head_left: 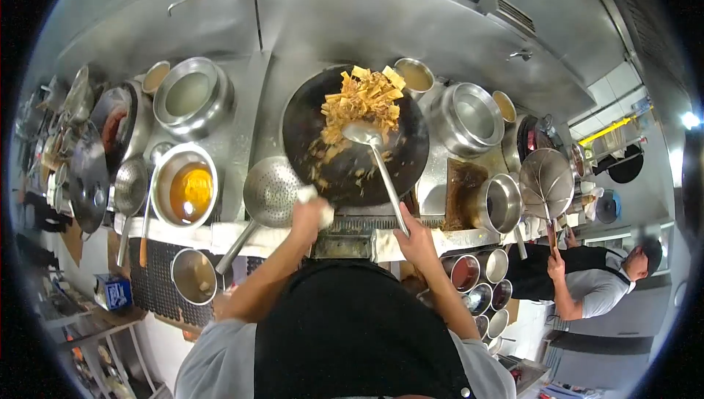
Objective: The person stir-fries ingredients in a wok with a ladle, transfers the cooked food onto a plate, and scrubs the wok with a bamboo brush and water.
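Note:
A dark wok (304,116) sits on the stove in front of me, with a heap of yellowish-brown food strips (367,98) against its far side. My right hand (416,239) is closed round the handle of a metal ladle (386,176). The ladle's bowl rests at the near edge of the heap, facing up. My left hand (309,217) is closed on a white cloth (325,216) at the wok's near left rim. The cloth partly hides what the fingers grip. Just left of the wok lies a perforated strainer (268,191), its handle pointing toward me.
To the left stand a bowl of orange oil (210,201) and a large steel pot (213,105). Another steel pot (447,124) and a smaller one (493,208) are on the right. Several sauce containers (475,298) sit lower right. A co-worker (587,282) holds a wire skimmer (546,179).

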### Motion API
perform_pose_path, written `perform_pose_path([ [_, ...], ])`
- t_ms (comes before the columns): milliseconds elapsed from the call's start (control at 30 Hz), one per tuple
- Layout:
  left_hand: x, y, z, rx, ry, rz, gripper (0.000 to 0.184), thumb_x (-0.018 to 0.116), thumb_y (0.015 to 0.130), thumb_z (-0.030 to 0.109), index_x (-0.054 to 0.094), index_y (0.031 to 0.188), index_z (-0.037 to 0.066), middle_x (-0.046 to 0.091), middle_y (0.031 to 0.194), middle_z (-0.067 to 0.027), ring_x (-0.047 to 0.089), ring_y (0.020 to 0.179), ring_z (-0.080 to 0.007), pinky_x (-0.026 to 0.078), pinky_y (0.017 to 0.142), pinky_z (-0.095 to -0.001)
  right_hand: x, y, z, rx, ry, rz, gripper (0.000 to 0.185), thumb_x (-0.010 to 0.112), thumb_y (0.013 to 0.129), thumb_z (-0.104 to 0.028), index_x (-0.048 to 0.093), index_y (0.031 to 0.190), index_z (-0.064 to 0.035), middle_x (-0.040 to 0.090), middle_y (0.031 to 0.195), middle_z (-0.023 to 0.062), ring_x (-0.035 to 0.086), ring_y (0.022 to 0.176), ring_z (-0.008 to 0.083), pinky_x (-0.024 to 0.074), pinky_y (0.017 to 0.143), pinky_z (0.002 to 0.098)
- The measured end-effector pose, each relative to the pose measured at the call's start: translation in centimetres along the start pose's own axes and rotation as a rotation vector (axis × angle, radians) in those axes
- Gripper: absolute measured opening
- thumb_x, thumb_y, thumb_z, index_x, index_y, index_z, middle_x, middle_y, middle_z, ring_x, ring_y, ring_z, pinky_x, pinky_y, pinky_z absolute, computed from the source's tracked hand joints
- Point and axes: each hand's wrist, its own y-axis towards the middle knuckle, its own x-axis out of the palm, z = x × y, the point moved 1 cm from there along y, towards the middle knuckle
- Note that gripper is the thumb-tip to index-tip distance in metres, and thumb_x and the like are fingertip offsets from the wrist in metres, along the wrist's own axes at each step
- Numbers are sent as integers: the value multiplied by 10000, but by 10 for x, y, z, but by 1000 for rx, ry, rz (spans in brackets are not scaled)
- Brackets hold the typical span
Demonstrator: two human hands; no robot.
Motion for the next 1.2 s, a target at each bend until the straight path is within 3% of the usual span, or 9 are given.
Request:
perform_pose_path([
  [67, 42, 20, 92, -422, -135, 123, 223, 696, 839, 131, 649, 984, -32, 660, 817, -100, 643, 732, -202, 513, 616, -377, 7, -12, 11, -65, -56, -6, 705, 696, 883, -157, 449, 1541, -104, 683, 946, 313, 675, 854, 488, 545, 776, 522],
  [200, 46, 35, 71, -474, -246, 175, 420, 641, 1016, 431, 640, 1160, 36, 668, 937, -41, 647, 776, -176, 541, 716, -340, 5, 10, 24, -71, -160, -121, 657, 696, 906, -224, 486, 1525, -158, 695, 952, 270, 681, 883, 463, 544, 793, 524],
  [367, -27, -51, 78, -593, -249, 100, 382, 646, 1020, 311, 620, 1280, 33, 691, 996, -51, 665, 795, -184, 562, 733, -346, -14, 112, 32, -216, -374, -346, 471, 564, 986, -245, 558, 1453, -191, 670, 1161, 243, 676, 1022, 433, 552, 889, 513],
  [700, -73, -154, 101, -656, -207, 487, 328, 668, 900, 131, 622, 1196, -2, 668, 923, -75, 670, 779, -210, 556, 693, -337, 96, 385, -10, -216, -1055, -863, 655, 500, 885, -85, 510, 1517, -258, 701, 1250, 167, 679, 1143, 363, 558, 895, 479],
  [900, -61, -152, 124, -537, -117, 442, 320, 682, 874, 92, 629, 1170, -15, 672, 921, -90, 671, 763, -214, 549, 688, -331, -84, 273, -109, -189, -3, -745, 576, 513, 903, -8, 617, 1442, -182, 722, 854, 65, 641, 647, 140, 501, 591, 285],
  [1000, -81, -140, 85, -580, -96, 328, 308, 682, 867, 70, 637, 1151, -39, 693, 946, -110, 683, 774, -220, 566, 713, -341, -116, 187, -170, -967, 931, -582, 310, 658, 964, -135, 714, 1251, -30, 720, 858, 121, 656, 634, 177, 492, 530, 261],
  [1100, -48, -101, 122, -521, -86, 202, 304, 677, 874, 61, 642, 1151, -61, 712, 983, -136, 706, 818, -235, 584, 732, -356, -150, 132, -242, -1338, 1055, -1130, 258, 529, 1047, -90, 769, 1142, -96, 696, 970, 121, 596, 616, 177, 447, 486, 300],
  [1133, -41, -92, 118, -534, -64, 139, 304, 677, 874, 61, 642, 1151, -61, 712, 983, -136, 706, 818, -235, 584, 732, -356, -141, 94, -251, -1293, 1256, -923, 130, 572, 1002, -44, 669, 923, -78, 614, 750, 94, 454, 420, 67, 270, 289, 216],
  [1200, -39, -77, 114, -529, -126, 169, 311, 649, 891, 45, 633, 1180, -69, 718, 1012, -163, 723, 844, -259, 597, 734, -366, -130, 60, -242, -1239, 1395, -793, 353, 508, 1051, -47, 731, 1274, -206, 616, 807, 57, 419, 444, 43, 302, 341, 187],
])
